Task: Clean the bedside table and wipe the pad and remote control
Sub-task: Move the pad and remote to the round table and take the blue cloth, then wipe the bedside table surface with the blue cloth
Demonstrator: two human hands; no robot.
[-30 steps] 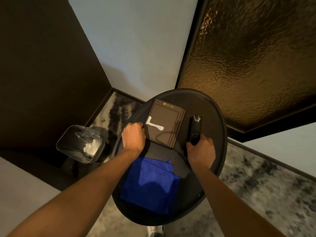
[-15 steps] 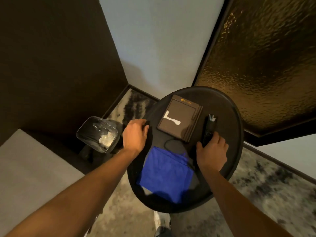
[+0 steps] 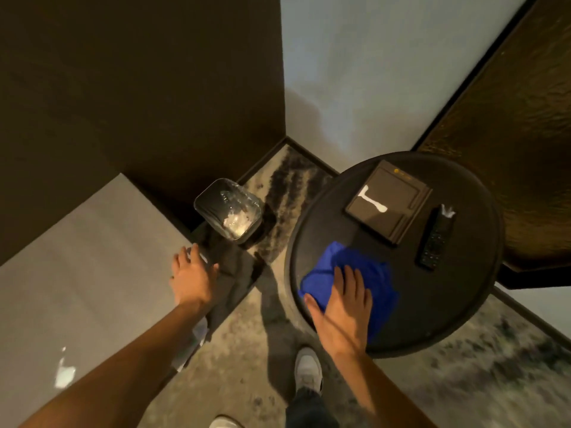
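Note:
The round dark bedside table (image 3: pixel 463 310) stands at the right. On it lie a dark square pad (image 3: pixel 390 201) with a white streak across it, and a black remote control (image 3: pixel 435 239) with a white scrap at its far end. A blue cloth (image 3: pixel 349 264) lies crumpled on the near left part of the table. My right hand (image 3: pixel 344 307) rests flat on the cloth, fingers spread. My left hand (image 3: pixel 193 278) hovers open off the table, over the corner of the bed, holding nothing.
A small bin (image 3: pixel 228 210) lined with clear plastic, with white crumpled paper inside, stands on the carpet in the corner left of the table. The grey bed (image 3: pixel 77 273) fills the left. Walls close off the back; my shoes (image 3: pixel 307 370) are below.
My left hand left the table edge and swung left toward the bed. My right hand let go of the remote and came down onto the blue cloth. The view shifted left.

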